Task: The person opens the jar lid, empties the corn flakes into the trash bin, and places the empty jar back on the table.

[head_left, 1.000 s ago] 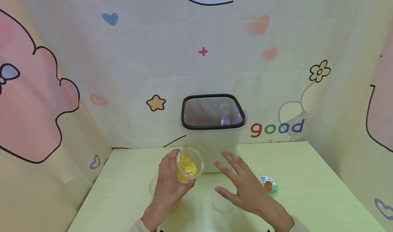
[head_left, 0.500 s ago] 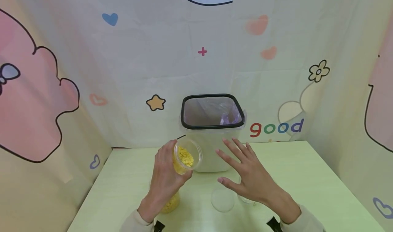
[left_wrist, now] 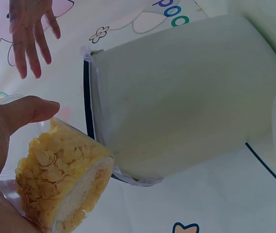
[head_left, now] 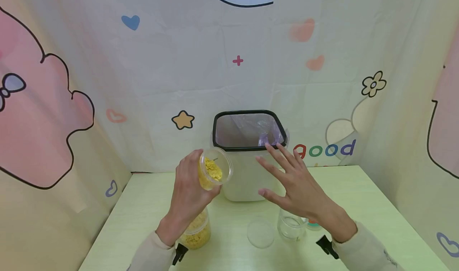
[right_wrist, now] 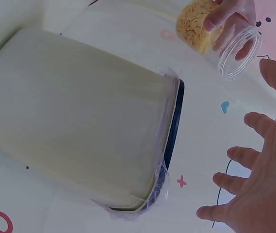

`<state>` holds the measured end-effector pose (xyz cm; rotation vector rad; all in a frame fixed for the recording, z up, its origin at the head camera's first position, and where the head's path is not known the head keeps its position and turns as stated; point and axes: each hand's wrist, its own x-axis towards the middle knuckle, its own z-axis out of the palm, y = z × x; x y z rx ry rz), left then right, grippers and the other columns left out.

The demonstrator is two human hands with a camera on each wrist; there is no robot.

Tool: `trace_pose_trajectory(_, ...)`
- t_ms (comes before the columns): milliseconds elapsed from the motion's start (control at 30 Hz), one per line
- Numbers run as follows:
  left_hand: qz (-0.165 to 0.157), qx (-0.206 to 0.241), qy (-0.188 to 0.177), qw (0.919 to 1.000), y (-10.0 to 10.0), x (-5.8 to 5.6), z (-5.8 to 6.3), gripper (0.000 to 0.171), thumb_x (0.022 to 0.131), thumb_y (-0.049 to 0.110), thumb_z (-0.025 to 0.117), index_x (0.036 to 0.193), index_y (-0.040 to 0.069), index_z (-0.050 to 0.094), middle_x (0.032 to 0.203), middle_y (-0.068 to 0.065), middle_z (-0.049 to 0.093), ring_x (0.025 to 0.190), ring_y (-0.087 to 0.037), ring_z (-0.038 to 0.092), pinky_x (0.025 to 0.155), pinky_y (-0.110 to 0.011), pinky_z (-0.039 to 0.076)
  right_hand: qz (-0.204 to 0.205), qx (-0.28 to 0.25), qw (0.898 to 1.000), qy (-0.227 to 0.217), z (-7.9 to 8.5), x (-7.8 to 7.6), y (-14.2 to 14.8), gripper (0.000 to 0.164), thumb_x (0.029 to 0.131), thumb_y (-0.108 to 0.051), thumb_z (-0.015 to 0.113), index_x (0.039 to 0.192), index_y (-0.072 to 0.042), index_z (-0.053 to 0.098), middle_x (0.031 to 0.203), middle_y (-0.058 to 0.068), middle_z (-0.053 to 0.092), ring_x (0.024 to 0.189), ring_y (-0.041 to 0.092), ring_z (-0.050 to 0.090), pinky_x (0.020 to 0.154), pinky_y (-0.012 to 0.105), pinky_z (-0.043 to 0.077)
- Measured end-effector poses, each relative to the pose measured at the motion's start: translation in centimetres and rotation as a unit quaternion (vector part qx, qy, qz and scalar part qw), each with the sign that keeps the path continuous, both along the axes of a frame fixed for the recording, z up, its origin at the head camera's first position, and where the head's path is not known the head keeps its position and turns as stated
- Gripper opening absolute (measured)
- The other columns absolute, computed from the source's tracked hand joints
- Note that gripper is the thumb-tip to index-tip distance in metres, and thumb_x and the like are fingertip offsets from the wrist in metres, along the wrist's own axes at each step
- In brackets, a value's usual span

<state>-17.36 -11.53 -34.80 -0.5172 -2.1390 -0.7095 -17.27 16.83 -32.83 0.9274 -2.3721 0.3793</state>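
Note:
My left hand (head_left: 187,191) grips a clear jar (head_left: 205,178) partly filled with yellow flakes, raised above the table in front of the bin. The jar is uncapped and tilted, its mouth facing right and toward me. In the left wrist view, thumb and palm wrap around the jar (left_wrist: 65,170), and the flakes lie toward its base. My right hand (head_left: 299,189) is held in the air to the right, fingers spread, touching nothing. Between this hand and the jar's mouth (right_wrist: 239,53) the right wrist view shows a gap.
A bin (head_left: 247,175) with a black rim and plastic liner stands at the table's back. A second jar of flakes (head_left: 197,237) sits under my left forearm. Toward the right are a clear disc-like lid (head_left: 260,233), a clear jar (head_left: 291,228) and a printed round thing (head_left: 313,224).
My left hand has risen with the tilted jar, drifting slightly left. The right hand has lifted too, fingers still spread. More of the jars on the table now shows beneath the arms.

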Motion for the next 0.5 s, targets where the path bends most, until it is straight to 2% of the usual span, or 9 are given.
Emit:
trace_pose_trajectory(200, 0.001, -0.007, 0.003, 1.0000, 0.0, -0.5, 1.0, 0.098, 0.058, 0.017, 0.092, 0.140, 0.004, 0.040, 0.127, -0.013, 0.054, 0.118, -0.030, 0.050, 0.102, -0.051, 0.042, -0.012, 0.010, 1.000, -0.007, 1.1, -0.5, 0.4, 0.076, 0.088, -0.048, 0.066, 0.154, -0.034, 0.031, 0.165, -0.001, 0.018, 0.151, 0.035, 0.019, 0.113, 0.072, 0.019)
trace_pose_trajectory(400, 0.002, -0.015, 0.011, 0.9998, -0.2, -1.2, 1.9, 0.095, 0.059, 0.017, 0.090, 0.139, 0.004, 0.040, 0.129, -0.014, 0.053, 0.119, -0.031, 0.050, 0.101, -0.052, 0.042, -0.023, 0.022, 0.999, 0.012, 1.9, -1.8, 0.7, 0.072, 0.090, -0.053, 0.060, 0.153, -0.029, 0.035, 0.163, 0.007, 0.025, 0.151, 0.036, 0.020, 0.113, 0.071, 0.019)
trace_pose_trajectory(500, 0.003, -0.019, 0.014, 0.9997, -0.2, -1.6, 2.3, 0.094, 0.061, 0.017, 0.089, 0.140, 0.004, 0.040, 0.130, -0.014, 0.052, 0.119, -0.031, 0.050, 0.101, -0.052, 0.042, -0.032, 0.029, 0.999, 0.010, 2.4, -2.6, 0.9, 0.070, 0.091, -0.053, 0.059, 0.153, -0.029, 0.036, 0.163, 0.007, 0.024, 0.151, 0.036, 0.020, 0.115, 0.070, 0.017)
